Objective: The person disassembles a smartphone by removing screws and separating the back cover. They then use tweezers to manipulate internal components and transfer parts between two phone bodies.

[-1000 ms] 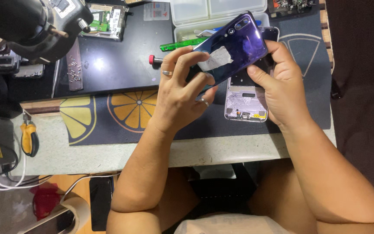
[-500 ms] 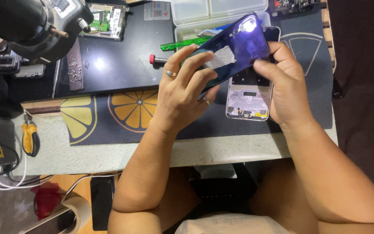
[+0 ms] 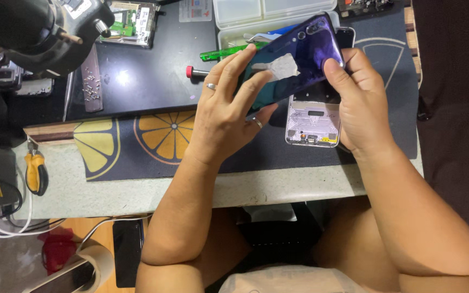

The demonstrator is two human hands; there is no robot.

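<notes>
We see the left hand (image 3: 225,111) lying with its fingers spread flat on the shiny blue and purple back cover (image 3: 294,65) of a phone; the right hand (image 3: 360,103) grips the cover's right edge, thumb on top; so both hands hold this one cover, and it is tilted up above the worktop (image 3: 202,187); a grey patch sits on the cover near the left fingertips; the left hand wears two rings; just under the cover lies the open phone body (image 3: 313,123), flat on a dark mat (image 3: 386,81), with its silver inside showing; part of it is hidden by the cover and the right hand; to the left of the hands the mat has orange and lemon slice pictures (image 3: 131,142); behind the left hand a green-handled tool (image 3: 225,52) and a red-tipped tool (image 3: 194,71) lie on a black pad (image 3: 142,76); a clear plastic box (image 3: 256,13) stands at the far edge; a green circuit board (image 3: 131,21) lies further left; a big black device (image 3: 33,30) fills the top left corner; yellow-handled pliers (image 3: 36,171) rest on the pale worktop at the left.
</notes>
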